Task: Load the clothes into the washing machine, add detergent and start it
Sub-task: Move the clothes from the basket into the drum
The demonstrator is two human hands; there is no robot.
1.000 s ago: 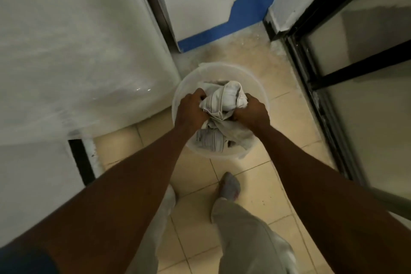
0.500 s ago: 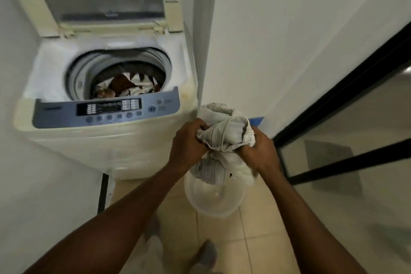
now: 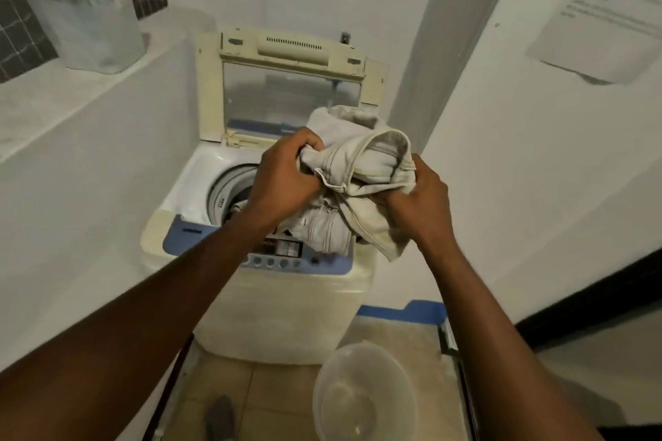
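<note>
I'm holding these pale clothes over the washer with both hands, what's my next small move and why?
Probably lower the pale clothes into the drum and let go: your left hand and right hand grip them above it, and the lid is up.

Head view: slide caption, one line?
Above the open top-loading washing machine, left hand and right hand grip a bundled pale garment; empty plastic basin on floor.

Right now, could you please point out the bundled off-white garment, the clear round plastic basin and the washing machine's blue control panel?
Bundled off-white garment (image 3: pixel 372 161), head view, upper fold.
Clear round plastic basin (image 3: pixel 361 401), head view, bare inner bottom.
Blue control panel (image 3: pixel 183 240), head view, left end.
</note>
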